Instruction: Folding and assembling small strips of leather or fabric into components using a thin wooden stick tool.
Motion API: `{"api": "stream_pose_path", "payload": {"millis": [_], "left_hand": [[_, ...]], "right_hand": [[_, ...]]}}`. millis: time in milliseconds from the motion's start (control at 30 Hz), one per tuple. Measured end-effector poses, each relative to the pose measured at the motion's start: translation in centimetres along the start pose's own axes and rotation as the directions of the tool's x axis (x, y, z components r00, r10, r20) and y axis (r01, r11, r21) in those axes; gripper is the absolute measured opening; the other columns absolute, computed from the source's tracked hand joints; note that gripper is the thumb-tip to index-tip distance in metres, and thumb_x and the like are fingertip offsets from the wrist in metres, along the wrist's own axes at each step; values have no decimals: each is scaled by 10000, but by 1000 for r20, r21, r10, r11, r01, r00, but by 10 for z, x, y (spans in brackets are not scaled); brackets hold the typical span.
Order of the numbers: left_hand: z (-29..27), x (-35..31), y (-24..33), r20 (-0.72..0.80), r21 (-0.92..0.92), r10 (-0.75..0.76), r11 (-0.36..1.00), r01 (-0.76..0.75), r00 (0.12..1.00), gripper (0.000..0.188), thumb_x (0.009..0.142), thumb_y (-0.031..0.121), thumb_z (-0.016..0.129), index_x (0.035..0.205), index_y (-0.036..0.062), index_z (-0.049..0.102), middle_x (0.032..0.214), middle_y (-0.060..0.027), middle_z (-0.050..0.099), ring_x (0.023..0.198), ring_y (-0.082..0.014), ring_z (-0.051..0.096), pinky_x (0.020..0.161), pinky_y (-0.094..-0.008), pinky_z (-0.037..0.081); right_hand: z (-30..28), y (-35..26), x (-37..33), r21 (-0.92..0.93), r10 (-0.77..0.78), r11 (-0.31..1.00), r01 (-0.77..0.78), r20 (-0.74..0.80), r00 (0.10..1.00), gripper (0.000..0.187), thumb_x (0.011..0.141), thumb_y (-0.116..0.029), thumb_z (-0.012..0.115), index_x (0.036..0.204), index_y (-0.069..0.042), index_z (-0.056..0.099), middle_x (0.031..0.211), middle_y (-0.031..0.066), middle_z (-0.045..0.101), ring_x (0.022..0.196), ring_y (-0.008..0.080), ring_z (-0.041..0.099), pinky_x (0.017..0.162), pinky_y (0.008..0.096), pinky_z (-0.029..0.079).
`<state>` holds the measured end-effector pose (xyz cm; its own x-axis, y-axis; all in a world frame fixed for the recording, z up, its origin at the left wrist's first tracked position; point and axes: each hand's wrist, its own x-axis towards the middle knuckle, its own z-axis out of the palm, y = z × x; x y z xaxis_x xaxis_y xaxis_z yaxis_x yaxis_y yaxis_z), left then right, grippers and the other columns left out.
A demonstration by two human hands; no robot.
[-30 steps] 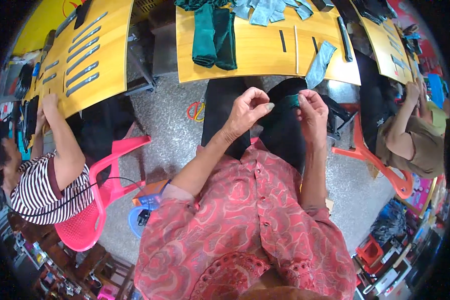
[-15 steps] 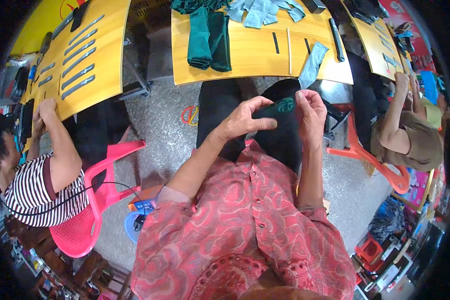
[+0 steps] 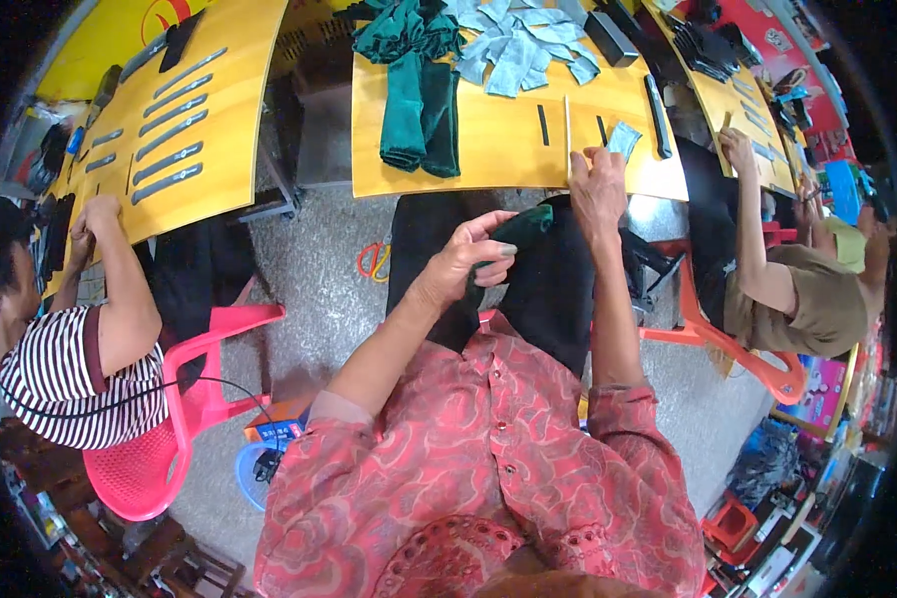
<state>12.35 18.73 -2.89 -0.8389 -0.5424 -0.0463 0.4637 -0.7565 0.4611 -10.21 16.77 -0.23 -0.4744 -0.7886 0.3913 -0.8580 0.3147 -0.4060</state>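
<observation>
A dark green velvet piece (image 3: pixel 531 227), folded or tube-like, is held above my lap by my left hand (image 3: pixel 465 261). The thumb and fingers are closed round its left end. Over the table's front edge, my right hand (image 3: pixel 598 194) has its fingers bent down beside the lower end of a thin white stick (image 3: pixel 567 125). The back of the hand hides the fingertips, so a grip on the stick cannot be made out. Just beyond those fingers lies a light blue fabric strip (image 3: pixel 623 140), partly covered by the hand.
Green velvet rolls (image 3: pixel 404 120) and a light blue fabric pile (image 3: pixel 513 45) lie on the yellow table (image 3: pixel 498 169). A dark strip (image 3: pixel 543 125) and a long dark tool (image 3: pixel 658 115) lie there too. Co-workers sit on both sides, by a pink chair (image 3: pixel 184 419) and an orange chair (image 3: pixel 738 344).
My right hand has left the green velvet piece and moved forward to the table. My left hand still holds the piece. The co-worker on the right has lifted a hand toward their table.
</observation>
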Motion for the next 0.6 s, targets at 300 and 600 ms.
{"api": "stream_pose_path", "payload": {"millis": [300,600], "left_hand": [[-1,6,-6,11,-5,87,996,-87,996,519,809,122,612,1283,7,434,860,-42,554,739,-153,578,710,-294,500],[2,10,-13,-192,438,219,892,-117,957,437,970,362,490,1224,11,553,941,-25,605,855,-112,578,815,-296,501]], "right_hand": [[19,1,34,-189,184,972,-139,249,951,315,795,-227,629,979,22,574,972,246,625,916,411,615,759,502,482],[4,-16,0,-262,59,965,-5,199,978,211,839,-190,581,976,-29,572,919,256,576,858,441,603,724,508,486]]}}
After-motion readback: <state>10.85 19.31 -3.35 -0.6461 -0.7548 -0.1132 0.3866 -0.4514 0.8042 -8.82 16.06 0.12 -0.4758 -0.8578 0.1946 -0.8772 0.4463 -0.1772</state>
